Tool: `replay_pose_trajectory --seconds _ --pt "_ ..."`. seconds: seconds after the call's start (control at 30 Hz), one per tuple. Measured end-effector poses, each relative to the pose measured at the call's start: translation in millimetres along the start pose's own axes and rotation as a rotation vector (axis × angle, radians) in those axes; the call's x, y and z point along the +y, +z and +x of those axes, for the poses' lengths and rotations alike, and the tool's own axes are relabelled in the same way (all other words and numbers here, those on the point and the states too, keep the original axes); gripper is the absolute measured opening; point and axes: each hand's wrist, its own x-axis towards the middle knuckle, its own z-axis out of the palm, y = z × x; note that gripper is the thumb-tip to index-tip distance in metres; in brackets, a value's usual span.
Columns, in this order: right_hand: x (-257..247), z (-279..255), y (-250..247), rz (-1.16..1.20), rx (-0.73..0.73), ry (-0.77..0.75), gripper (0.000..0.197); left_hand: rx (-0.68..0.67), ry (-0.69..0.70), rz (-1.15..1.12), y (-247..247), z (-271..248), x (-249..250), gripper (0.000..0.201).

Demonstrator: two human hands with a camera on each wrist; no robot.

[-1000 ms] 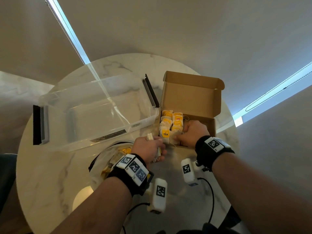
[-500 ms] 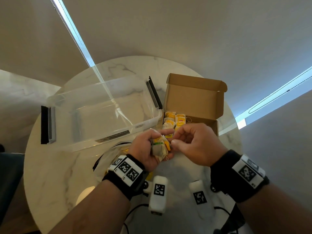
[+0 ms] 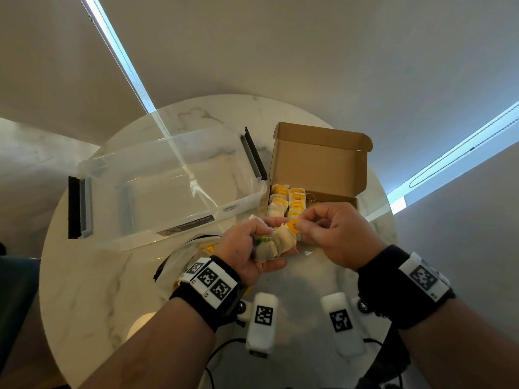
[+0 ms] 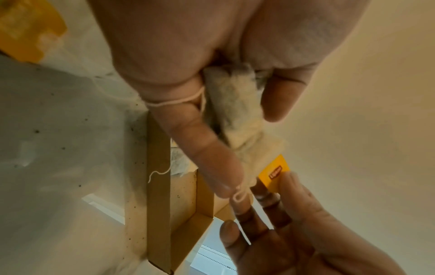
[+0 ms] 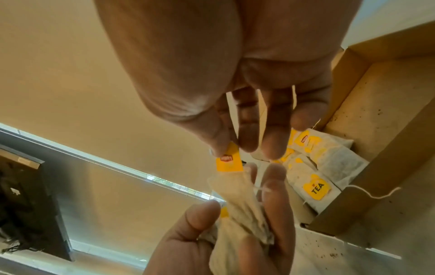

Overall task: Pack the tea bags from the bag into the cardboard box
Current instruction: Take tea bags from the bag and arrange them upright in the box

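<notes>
Already two short rows of tea bags (image 3: 286, 202) fill the box's (image 3: 320, 161) left part, while the left hand (image 3: 250, 248) clutches a bunch (image 3: 276, 244) and the right hand (image 3: 334, 231) pinches one tag (image 3: 293, 226).

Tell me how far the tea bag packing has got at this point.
Done: two rows of yellow-tagged tea bags lie in the open brown cardboard box. In hand: the left hand grips a small bunch; the right hand pinches one's yellow tag. Left: more in the clear plastic bag.
</notes>
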Motion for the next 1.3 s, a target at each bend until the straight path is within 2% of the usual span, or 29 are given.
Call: replay_pose_trajectory --seconds 0.13,0.23,0.33,0.4,0.47,0.57,0.63,0.7,0.8,0.9,1.03,1.13,1.23,1.3 --pt "-0.9 1.1 -3.2 0.051 0.029 0.047 0.012 -0.001 0.003 0.095 2.9 -2.5 -2.2 0.020" --pt "-0.4 1.4 -3.3 0.085 0.064 0.057 0.010 -0.002 0.073 0.204 2.0 -2.0 -5.3 0.029" --pt "1.2 -0.3 -1.7 -0.032 0.065 -0.081 0.011 0.009 0.091 0.227 4.4 -1.9 -5.8 0.009" --pt "-0.2 -4.3 2.6 -0.135 -0.016 -0.138 0.008 0.014 0.099 0.200 6.3 -1.7 -4.5 0.011" --pt "1.3 -6.0 5.9 -0.154 -0.027 -0.159 0.010 0.016 0.111 0.198 8.2 -1.9 -2.7 0.010" --pt "8.9 -1.8 6.8 0.128 0.105 -0.109 0.009 0.020 0.100 0.183 8.6 -2.0 -0.8 0.010" --pt "8.5 2.8 6.4 0.417 0.187 0.069 0.010 0.026 0.095 0.168 8.3 -1.8 -0.1 0.012" --pt "7.4 4.8 7.4 0.546 0.148 0.234 0.005 0.019 0.090 0.164 9.0 -2.5 -0.5 0.011" --pt "12.3 2.4 10.1 0.537 -0.017 0.258 0.011 0.016 0.081 0.180 10.6 -1.7 -2.5 0.010" --pt "19.5 -1.2 13.4 0.400 -0.044 0.197 0.014 0.054 0.082 0.226 10.5 1.4 -6.5 0.010" --pt "29.3 1.0 12.5 0.204 0.038 0.129 0.003 0.098 0.050 0.232 11.1 5.1 -14.3 0.010" --pt "38.8 11.2 0.0 0.176 0.171 0.190 0.008 0.150 -0.007 0.160 8.6 9.6 -14.7 0.028" --pt "53.1 26.9 -19.1 0.089 0.323 0.291 0.007 0.258 -0.019 0.103 0.6 17.0 -16.1 0.030" --pt "59.1 35.4 -21.6 -0.007 0.283 0.326 0.006 0.324 -0.009 0.129 -4.1 22.7 -18.6 0.028"
